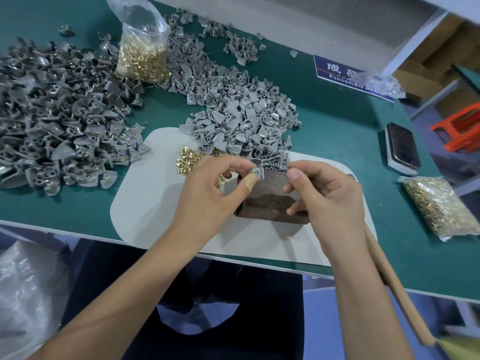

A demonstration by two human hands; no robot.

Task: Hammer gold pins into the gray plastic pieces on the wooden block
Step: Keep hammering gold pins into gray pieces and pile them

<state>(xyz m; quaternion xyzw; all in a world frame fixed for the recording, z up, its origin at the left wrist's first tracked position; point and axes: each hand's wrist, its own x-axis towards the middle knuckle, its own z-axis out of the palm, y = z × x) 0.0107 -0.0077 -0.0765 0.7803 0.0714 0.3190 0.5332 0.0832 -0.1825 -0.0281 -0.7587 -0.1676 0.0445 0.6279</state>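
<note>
Both of your hands meet over the wooden block [270, 201] on the white mat [155, 203]: your left hand [210, 188] pinches a gray plastic piece [257, 173] at the block's top edge, while your right hand [324, 193], fingers curled, holds the block's right side beside it.

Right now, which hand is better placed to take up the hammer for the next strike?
Right hand: the wooden hammer handle lies directly beneath its wrist, while the left hand already pinches the gray plastic piece on the wooden block.
</note>
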